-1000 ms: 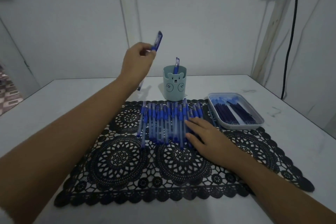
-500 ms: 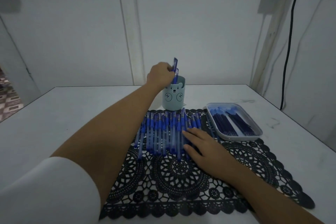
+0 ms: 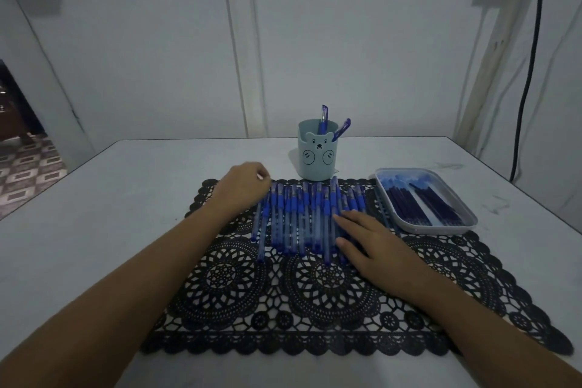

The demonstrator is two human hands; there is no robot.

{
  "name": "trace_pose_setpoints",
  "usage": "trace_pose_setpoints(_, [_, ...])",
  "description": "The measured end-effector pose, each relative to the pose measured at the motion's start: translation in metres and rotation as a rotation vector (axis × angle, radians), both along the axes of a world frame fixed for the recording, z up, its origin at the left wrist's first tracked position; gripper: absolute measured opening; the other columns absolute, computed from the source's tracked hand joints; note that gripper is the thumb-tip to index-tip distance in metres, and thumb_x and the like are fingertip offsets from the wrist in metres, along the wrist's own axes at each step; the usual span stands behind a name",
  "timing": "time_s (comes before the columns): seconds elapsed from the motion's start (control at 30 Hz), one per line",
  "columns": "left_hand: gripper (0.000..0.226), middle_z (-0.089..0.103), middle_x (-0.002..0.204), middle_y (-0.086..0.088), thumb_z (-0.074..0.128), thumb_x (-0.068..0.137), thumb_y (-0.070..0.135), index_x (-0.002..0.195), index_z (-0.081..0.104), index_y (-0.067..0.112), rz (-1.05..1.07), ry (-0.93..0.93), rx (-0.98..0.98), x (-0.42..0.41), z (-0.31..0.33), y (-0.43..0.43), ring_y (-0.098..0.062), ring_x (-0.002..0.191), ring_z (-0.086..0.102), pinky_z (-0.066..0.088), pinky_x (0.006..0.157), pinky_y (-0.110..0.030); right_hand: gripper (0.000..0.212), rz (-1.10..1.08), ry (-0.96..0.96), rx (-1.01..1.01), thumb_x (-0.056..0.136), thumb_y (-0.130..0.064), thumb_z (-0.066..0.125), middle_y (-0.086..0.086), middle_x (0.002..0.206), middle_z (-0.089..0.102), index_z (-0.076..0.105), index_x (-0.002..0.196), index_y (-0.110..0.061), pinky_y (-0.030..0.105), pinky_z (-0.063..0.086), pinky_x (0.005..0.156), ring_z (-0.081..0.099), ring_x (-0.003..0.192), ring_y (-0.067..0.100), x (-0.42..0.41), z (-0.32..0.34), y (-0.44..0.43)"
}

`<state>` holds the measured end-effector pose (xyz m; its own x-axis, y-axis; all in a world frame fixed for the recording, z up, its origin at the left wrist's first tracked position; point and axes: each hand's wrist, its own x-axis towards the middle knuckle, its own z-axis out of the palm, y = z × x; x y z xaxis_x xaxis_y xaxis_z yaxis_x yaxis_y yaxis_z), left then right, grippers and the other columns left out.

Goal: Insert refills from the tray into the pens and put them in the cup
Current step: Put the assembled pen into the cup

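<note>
A pale blue bear-face cup (image 3: 316,156) stands at the back of the black lace mat (image 3: 315,302), with two blue pens (image 3: 324,119) sticking out of it. A row of several blue pens (image 3: 299,217) lies on the mat in front of the cup. My left hand (image 3: 242,186) hovers at the left end of the row, fingers loosely curled, with nothing visible in them. Spread flat, my right hand (image 3: 371,242) rests on the pens at the right end. A white tray (image 3: 472,220) at the right holds several dark refills (image 3: 422,205).
The mat lies on a white table (image 3: 110,198) whose left edge drops to a patterned floor. White walls stand close behind and to the right. A black cable (image 3: 529,66) hangs down the right wall.
My left hand dropped its pen into the cup, which now holds two, then came back down to the left end of the pen row. My right hand stayed on the pens.
</note>
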<state>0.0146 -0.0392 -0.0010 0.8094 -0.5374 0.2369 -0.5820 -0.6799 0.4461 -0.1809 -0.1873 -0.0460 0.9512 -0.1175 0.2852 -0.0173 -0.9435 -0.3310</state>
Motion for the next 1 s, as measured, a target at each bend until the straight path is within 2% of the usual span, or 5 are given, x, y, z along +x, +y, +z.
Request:
trace_pose_setpoints(0.2, [0.023, 0.058, 0.088, 0.005, 0.045, 0.092, 0.036, 0.104, 0.058, 0.022, 0.1, -0.01, 0.082, -0.01, -0.026, 0.016, -0.013, 0.074, 0.054, 0.04, 0.061, -0.027, 0.049, -0.006, -0.009, -0.016, 0.097, -0.036, 0.036, -0.008, 0.149, 0.025, 0.027, 0.143, -0.022, 0.006, 0.004, 0.097, 0.019, 0.136, 0.006, 0.0, 0.0, 0.001])
trace_pose_setpoints(0.37, [0.018, 0.059, 0.106, -0.001, 0.048, 0.092, 0.029, 0.104, 0.056, 0.018, 0.097, 0.081, 0.097, -0.006, -0.023, 0.016, -0.016, 0.089, 0.052, 0.042, 0.079, -0.031, 0.049, -0.01, -0.009, -0.023, 0.097, -0.036, 0.036, -0.008, 0.149, 0.026, 0.027, 0.143, -0.023, 0.005, 0.002, 0.097, 0.019, 0.136, 0.005, 0.0, -0.001, 0.001])
trace_pose_setpoints(0.53, [0.023, 0.057, 0.107, -0.001, 0.053, 0.087, 0.021, 0.109, 0.054, 0.017, 0.048, 0.176, 0.107, -0.01, -0.018, 0.018, -0.017, 0.094, 0.053, 0.043, 0.083, -0.031, 0.049, -0.009, -0.003, -0.014, 0.097, -0.036, 0.036, -0.008, 0.149, 0.026, 0.027, 0.143, -0.023, 0.007, 0.003, 0.099, 0.019, 0.136, 0.005, 0.0, -0.001, 0.001])
trace_pose_setpoints(0.77, [0.024, 0.05, 0.074, -0.002, 0.058, 0.082, 0.014, 0.1, 0.043, 0.009, 0.008, 0.037, 0.17, -0.021, -0.009, 0.017, -0.014, 0.062, 0.045, 0.034, 0.051, -0.026, 0.049, -0.011, 0.007, -0.004, 0.097, -0.036, 0.037, -0.007, 0.149, 0.027, 0.028, 0.143, -0.022, 0.009, 0.007, 0.101, 0.02, 0.136, 0.006, -0.001, 0.0, 0.001])
trace_pose_setpoints(1.0, [0.023, 0.057, 0.075, -0.007, 0.056, 0.082, 0.013, 0.099, 0.04, 0.011, 0.07, -0.028, -0.044, -0.027, 0.005, 0.029, -0.016, 0.059, 0.048, 0.037, 0.049, -0.028, 0.048, 0.007, -0.045, 0.061, 0.097, -0.035, 0.035, -0.006, 0.144, 0.033, 0.031, 0.142, -0.019, 0.005, 0.005, 0.097, 0.021, 0.13, -0.001, -0.002, 0.0, 0.001])
